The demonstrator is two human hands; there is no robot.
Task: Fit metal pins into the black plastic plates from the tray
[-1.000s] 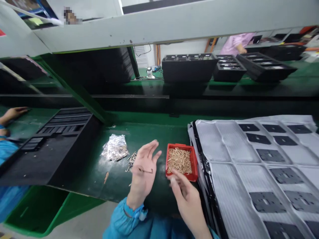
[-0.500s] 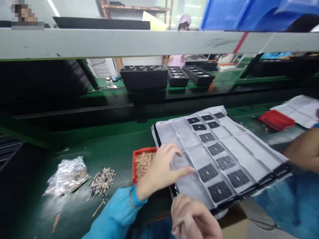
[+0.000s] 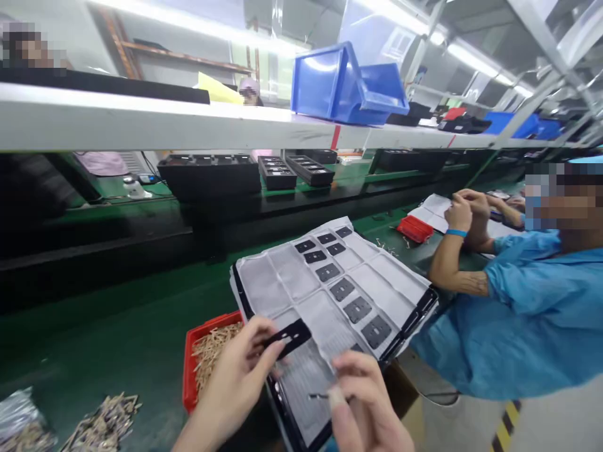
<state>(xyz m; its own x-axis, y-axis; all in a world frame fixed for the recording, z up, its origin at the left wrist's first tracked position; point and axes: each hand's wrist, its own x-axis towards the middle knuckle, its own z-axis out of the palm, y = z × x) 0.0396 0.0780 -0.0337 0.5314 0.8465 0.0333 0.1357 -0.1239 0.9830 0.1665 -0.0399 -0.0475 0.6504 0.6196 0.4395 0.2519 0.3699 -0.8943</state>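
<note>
My left hand (image 3: 249, 358) pinches a flat black plate (image 3: 294, 336) with small holes, above the near left part of the white tray (image 3: 301, 301). Close to it on the right, my right hand (image 3: 360, 395) holds a small dark piece (image 3: 318, 396) between thumb and fingers; its shape is blurred. Several black plates (image 3: 358, 309) lie in the tray's compartments, in rows on its right half. A red bin (image 3: 191, 358) of small tan pieces (image 3: 217, 351) stands beside the tray, partly behind my left forearm.
A loose pile of small parts (image 3: 103, 424) and a clear bag (image 3: 21, 417) lie at the lower left. On the right sits a person in blue (image 3: 541, 301), near another red bin (image 3: 414, 229). Blue bins (image 3: 325, 81) stand on the shelf (image 3: 264, 129) above.
The view has swung to the right. My left hand, open before, now holds a black plate. My right hand has lifted over the tray, and a small dark piece shows at its fingertips.
</note>
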